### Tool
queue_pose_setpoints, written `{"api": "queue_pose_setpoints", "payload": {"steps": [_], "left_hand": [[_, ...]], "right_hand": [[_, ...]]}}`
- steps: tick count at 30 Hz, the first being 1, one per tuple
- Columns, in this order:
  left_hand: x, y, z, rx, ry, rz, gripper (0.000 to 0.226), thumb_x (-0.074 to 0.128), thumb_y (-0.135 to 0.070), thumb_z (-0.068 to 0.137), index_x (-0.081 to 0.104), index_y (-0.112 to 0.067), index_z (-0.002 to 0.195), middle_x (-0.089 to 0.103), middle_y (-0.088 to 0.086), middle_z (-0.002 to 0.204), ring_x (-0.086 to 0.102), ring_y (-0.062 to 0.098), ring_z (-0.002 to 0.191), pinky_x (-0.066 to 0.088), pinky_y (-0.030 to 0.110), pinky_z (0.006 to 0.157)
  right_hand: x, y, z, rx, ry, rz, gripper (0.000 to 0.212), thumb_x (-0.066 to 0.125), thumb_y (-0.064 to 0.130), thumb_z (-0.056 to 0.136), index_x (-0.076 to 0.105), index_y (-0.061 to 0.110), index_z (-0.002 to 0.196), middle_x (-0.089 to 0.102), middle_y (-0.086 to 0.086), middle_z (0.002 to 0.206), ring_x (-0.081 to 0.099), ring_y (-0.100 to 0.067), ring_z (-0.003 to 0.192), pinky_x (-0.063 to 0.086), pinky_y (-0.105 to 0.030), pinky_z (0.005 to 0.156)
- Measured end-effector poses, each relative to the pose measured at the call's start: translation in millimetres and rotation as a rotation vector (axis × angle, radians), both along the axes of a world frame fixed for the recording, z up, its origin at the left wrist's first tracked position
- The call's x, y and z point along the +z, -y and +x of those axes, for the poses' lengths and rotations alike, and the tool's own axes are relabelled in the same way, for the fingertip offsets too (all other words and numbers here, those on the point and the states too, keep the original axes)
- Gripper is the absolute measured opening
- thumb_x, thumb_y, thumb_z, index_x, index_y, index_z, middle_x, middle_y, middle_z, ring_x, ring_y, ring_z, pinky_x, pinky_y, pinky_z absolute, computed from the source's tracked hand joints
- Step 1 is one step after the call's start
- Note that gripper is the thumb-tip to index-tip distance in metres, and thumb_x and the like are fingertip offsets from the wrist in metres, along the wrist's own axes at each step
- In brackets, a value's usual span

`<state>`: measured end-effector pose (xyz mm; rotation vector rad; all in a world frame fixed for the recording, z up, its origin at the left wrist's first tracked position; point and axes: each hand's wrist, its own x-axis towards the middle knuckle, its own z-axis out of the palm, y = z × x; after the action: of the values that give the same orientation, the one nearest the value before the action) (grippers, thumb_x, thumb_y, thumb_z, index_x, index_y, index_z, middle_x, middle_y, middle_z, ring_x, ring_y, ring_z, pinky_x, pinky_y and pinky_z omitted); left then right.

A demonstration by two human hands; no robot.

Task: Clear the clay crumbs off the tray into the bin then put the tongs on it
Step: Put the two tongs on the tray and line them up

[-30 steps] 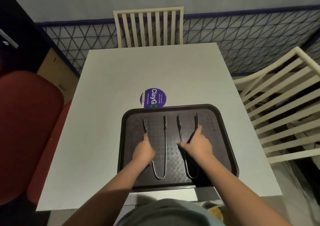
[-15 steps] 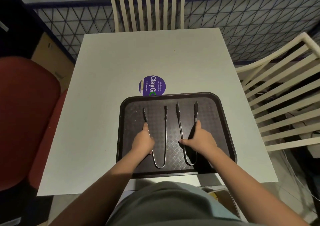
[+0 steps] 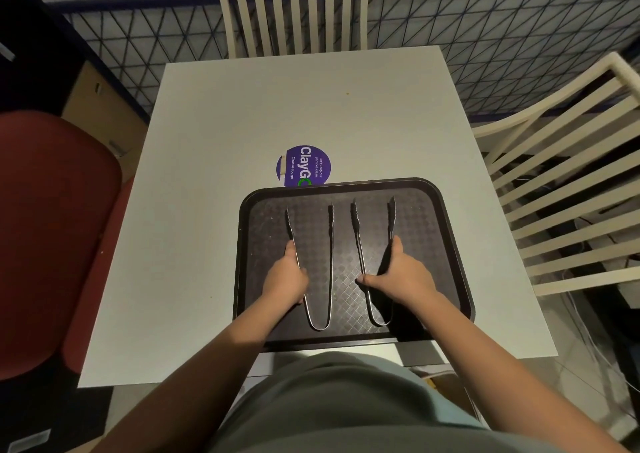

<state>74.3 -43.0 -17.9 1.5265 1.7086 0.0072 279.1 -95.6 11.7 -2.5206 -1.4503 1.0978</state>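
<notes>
Fingers of both hands rest on the tongs: my left hand [image 3: 284, 280] curls loosely around the outer arm of the left tongs [image 3: 313, 265], and my right hand [image 3: 403, 274] lies along the outer arm of the right tongs [image 3: 373, 262], thumb spread toward the inner arm. Compared with a second ago, little has moved; both pairs lie flat on the dark tray [image 3: 453, 244] at centre frame, tips pointing to the upper edge, and my grip looks slacker. I judge placement nearly done, with only letting go left. A few pale specks remain on the tray. The tray sits on the white surface [image 3: 214, 210], covering part of a purple sticker [image 3: 304, 165].
</notes>
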Motion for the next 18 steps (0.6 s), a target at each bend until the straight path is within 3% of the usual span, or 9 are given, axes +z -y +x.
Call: {"api": "queue_pose_setpoints", "payload": {"steps": [4,8,11,14,18], "left_hand": [[5.1,1.7,-1.1,0.029,0.033,0.027,0.06,0.05,-0.02,0.092,0.024,-0.022,0.146,0.07,0.015,0.096,0.068,0.025,0.077,0.05,0.031,0.068],[8.5,6.9,-4.0,0.052,0.071,0.04,0.053,0.049,-0.018,0.092,0.031,-0.02,0.142,0.068,0.008,0.074,0.069,0.025,0.061,0.053,0.03,0.068],[8.7,7.6,-3.5,0.034,0.07,0.069,0.052,0.048,-0.015,0.092,0.034,-0.018,0.142,0.065,0.004,0.064,0.07,0.026,0.065,0.054,0.03,0.073],[7.1,6.2,-2.6,0.036,0.074,0.068,0.053,0.048,-0.014,0.092,0.034,-0.019,0.143,0.066,0.007,0.067,0.07,0.029,0.066,0.055,0.036,0.079],[6.2,7.6,-2.9,0.041,0.076,0.065,0.054,0.048,-0.013,0.091,0.034,-0.02,0.143,0.067,0.01,0.069,0.07,0.031,0.064,0.057,0.04,0.077]], "right_hand": [[-2.2,2.9,10.7,-0.028,0.0,0.012,0.096,0.055,0.067,0.078,0.011,0.02,0.149,0.057,-0.01,0.13,0.06,-0.032,0.108,0.048,-0.037,0.078],[-7.5,6.4,21.6,-0.018,-0.028,0.066,0.073,0.051,0.051,0.088,0.021,0.019,0.147,0.06,-0.012,0.125,0.067,-0.032,0.088,0.054,-0.039,0.077],[-12.0,10.5,21.4,0.05,-0.051,0.082,0.061,0.049,0.039,0.093,0.024,0.021,0.146,0.068,-0.011,0.105,0.066,-0.029,0.073,0.049,-0.033,0.066],[-15.5,14.7,19.5,0.078,-0.061,0.107,0.057,0.047,0.031,0.095,0.025,0.02,0.146,0.064,-0.005,0.078,0.057,-0.022,0.061,0.041,-0.03,0.057],[-17.9,15.6,19.9,0.073,-0.081,0.133,0.055,0.047,0.028,0.095,0.026,0.019,0.145,0.061,-0.003,0.071,0.057,-0.023,0.062,0.039,-0.03,0.051]]}}
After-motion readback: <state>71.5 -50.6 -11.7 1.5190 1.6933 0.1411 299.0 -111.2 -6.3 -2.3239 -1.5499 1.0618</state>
